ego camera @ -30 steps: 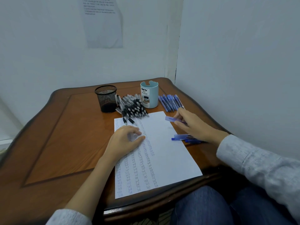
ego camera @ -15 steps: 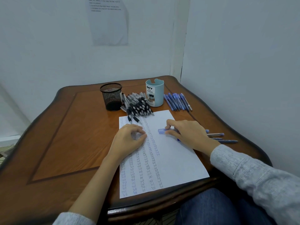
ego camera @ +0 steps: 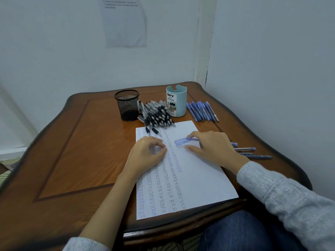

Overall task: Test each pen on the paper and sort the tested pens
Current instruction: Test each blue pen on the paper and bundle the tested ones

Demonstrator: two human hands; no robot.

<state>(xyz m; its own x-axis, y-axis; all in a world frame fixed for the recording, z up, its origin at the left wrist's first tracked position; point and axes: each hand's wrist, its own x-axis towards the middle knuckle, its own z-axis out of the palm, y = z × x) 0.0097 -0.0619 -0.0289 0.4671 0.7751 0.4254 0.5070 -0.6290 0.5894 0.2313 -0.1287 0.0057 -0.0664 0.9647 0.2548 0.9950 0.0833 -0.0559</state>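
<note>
Pale walls meet in a corner behind a glossy, dark-rimmed wooden table (ego camera: pixel 72 151) with a scalloped edge. On it lies a white sheet of paper (ego camera: pixel 199 178), its left half filled with columns of small handwritten test marks.

The left hand (ego camera: pixel 146 153) rests on the sheet with fingers loosely curled, holding nothing. The right hand (ego camera: pixel 213 147) pinches a translucent blue capped pen (ego camera: pixel 181 141) low over the paper's bare upper part, cap pointing left.

The cap looks to be on, so pulling it off likely needs the left hand. Once that hand lifts, the thin sheet could slide on the polished wood.

A few loose blue pens (ego camera: pixel 253 153) lie near the table's right edge, and their round, smooth barrels could roll off at a nudge from the sleeve.

At the far side, a heap of black-gripped pens (ego camera: pixel 157 115) touches the paper's top edge, between a black wire-mesh cup (ego camera: pixel 127 105) and a matte teal desk organizer (ego camera: pixel 176 101). A neat row of blue pens (ego camera: pixel 201 111) lies just right of the organizer. Careless placing could mix the groups.
</note>
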